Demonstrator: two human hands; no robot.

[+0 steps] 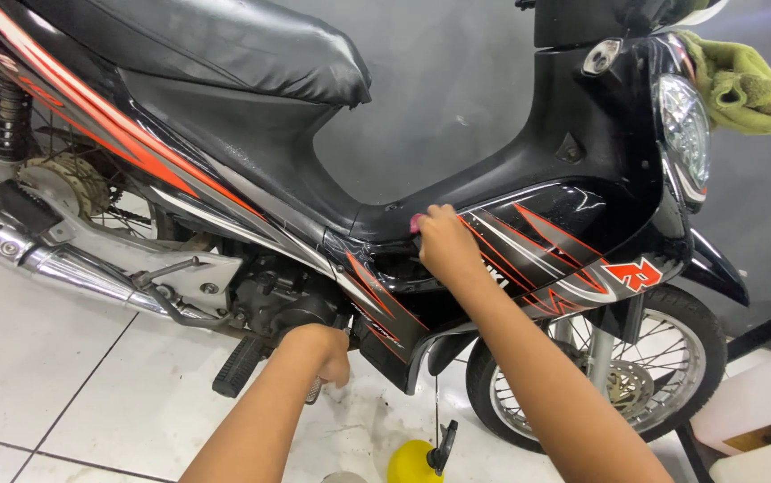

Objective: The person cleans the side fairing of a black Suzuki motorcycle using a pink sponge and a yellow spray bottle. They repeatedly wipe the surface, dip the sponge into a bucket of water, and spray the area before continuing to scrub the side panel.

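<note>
Two hands work low on the motorbike (251, 192); left hand (318, 349) closed under the engine, on what I cannot tell; right hand (444, 243) pinches a pink bit at the fairing (546, 237) edge; a slip could scratch it

1. Bright, even light from above; no dim zones apart from the engine recess.
2. Hard glare streaks on the black fairing (573, 215), headlight (682, 125) and chrome exhaust (63, 264).
3. White floor tiles (37, 358) are near blown out, with only soft, short shadows under the motorcycle.
4. Focus is sharp mid-frame; the forearms at the bottom edge are slightly soft.
5. Wide-angle bend shows at the frame edges.
</note>
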